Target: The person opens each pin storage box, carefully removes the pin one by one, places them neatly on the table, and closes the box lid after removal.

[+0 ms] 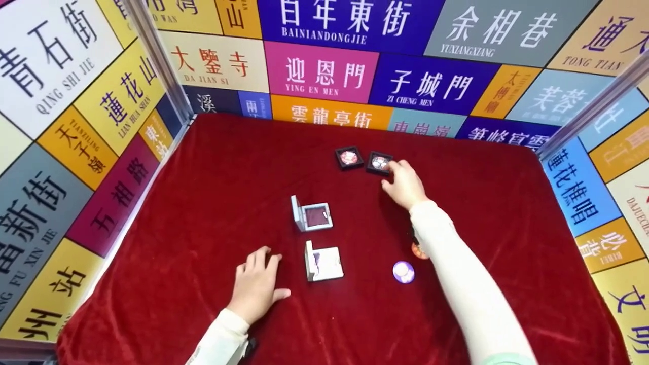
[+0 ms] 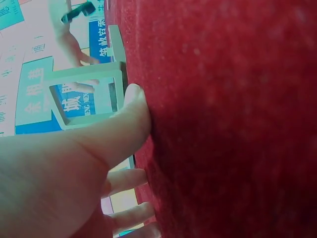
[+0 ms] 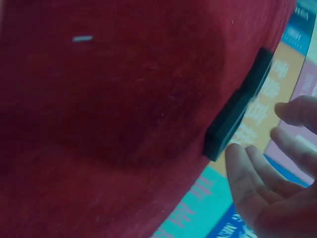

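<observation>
Overlapping black box (image 1: 376, 171): right hand (image 1: 407, 185) (contact unclear).

Across the far side, there's BAINIANDONGJIE on a blue panel (image 1: 350, 28), with YUXIANGXIANG on the grey panel (image 1: 494, 33) to its right! Below, YING EN MEN on a pink panel (image 1: 322, 73), DA JIAN SI on the cream panel (image 1: 218, 62) to its left. Over on the left, QING SHI JIE on a white panel (image 1: 53, 56), LIAN HUA SHAN on a yellow panel (image 1: 121, 94). Right side: BIBEI on an orange panel (image 1: 606, 246), Chinese characters over every one!
</observation>
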A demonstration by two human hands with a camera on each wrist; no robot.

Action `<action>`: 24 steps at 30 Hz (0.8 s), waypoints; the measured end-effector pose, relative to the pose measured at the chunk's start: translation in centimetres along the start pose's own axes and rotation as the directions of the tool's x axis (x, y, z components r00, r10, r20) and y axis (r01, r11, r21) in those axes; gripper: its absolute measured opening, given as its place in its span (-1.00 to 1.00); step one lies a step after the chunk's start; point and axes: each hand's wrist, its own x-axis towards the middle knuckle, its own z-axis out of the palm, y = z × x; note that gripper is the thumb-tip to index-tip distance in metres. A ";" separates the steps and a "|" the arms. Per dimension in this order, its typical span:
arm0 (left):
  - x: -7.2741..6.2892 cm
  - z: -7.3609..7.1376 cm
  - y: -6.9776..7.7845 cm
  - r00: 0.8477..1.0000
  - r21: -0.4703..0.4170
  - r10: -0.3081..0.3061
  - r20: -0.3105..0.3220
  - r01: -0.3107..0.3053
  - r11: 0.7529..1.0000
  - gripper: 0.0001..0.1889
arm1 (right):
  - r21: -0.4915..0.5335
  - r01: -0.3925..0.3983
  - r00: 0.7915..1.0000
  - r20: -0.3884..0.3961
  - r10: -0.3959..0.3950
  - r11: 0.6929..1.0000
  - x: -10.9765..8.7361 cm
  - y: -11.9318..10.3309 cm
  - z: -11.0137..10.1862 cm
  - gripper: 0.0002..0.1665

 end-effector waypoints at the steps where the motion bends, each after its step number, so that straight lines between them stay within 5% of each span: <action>1: -0.1 0.0 0.0 1.000 0.000 -0.002 -0.002 0.002 1.000 -0.14 | 0.000 -0.007 1.000 -0.008 0.007 1.000 0.6 0.1 0.4 -0.50; 5: -0.1 -0.1 -0.1 1.000 0.007 0.006 -0.010 -0.006 1.000 -0.14 | -0.067 -0.013 1.000 -0.017 0.012 0.998 2.3 0.7 1.8 -0.39; 11: -0.2 0.1 -0.2 1.000 0.013 0.009 -0.014 -0.009 1.000 -0.13 | -0.158 -0.015 1.000 0.010 0.017 0.987 3.1 1.6 3.5 -0.56; 24: -0.1 -0.5 0.0 1.000 0.023 -0.003 0.017 0.002 1.000 -0.14 | -0.124 -0.082 0.996 -0.050 0.077 0.989 3.8 1.6 3.2 -0.71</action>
